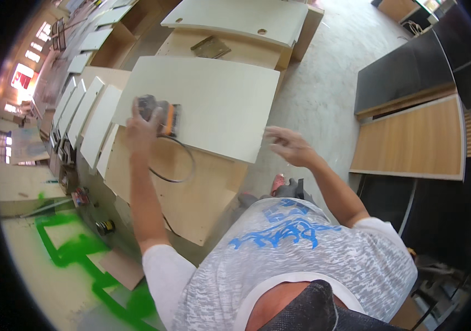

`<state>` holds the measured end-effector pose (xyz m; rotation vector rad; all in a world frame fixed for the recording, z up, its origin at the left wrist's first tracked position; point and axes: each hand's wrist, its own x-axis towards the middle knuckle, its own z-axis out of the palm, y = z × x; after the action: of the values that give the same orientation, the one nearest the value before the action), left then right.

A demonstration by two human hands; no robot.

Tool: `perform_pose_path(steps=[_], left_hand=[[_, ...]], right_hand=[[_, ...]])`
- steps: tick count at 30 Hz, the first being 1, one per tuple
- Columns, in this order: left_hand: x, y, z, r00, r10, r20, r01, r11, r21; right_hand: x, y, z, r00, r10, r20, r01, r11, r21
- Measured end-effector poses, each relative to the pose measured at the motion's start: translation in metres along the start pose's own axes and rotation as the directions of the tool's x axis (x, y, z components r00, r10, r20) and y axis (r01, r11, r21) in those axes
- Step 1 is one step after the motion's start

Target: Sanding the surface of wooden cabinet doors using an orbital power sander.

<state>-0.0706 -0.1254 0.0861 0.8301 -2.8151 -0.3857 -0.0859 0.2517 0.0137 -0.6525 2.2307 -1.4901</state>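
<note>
A black and orange power sander rests on a large pale white panel, towards its near left part. My left hand is closed round the sander's body, slightly blurred. From the tool a dark cord loops down over the near side of a plywood cabinet box under the panel. Beside the panel's right edge is my right hand, with nothing in it and its fingers partly stretched out. Whether its fingertips touch the edge, I cannot tell.
Beyond the panel lies another white panel with round holes, near a flat metal piece. Several white panels stand in a row at left. Wood-faced and black panels stand at right. Green paint marks a surface at lower left.
</note>
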Motion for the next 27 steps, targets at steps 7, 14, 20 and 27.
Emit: perform_pose_path(steps=[7,14,20,27], left_hand=[[0.109,-0.105,-0.007,0.984,-0.150,-0.100,0.160,0.982,0.102],[0.181,-0.123,-0.015,0.987,-0.158,-0.023,0.159,0.984,0.083],[0.094,-0.029,-0.004,0.996,0.089,-0.003,-0.088,0.992,0.088],[0.163,-0.014,-0.005,0.988,0.143,0.065,-0.150,0.981,0.123]], right_hand=[[-0.157,0.187,-0.085,0.774,0.555,-0.305,-0.630,0.727,-0.275],[-0.244,0.255,-0.056,0.260,0.952,-0.162,-0.964,0.266,0.015],[-0.189,0.228,-0.002,0.203,0.978,0.052,-0.978,0.199,0.067],[-0.105,0.187,-0.003,0.407,0.913,-0.018,-0.913,0.408,0.030]])
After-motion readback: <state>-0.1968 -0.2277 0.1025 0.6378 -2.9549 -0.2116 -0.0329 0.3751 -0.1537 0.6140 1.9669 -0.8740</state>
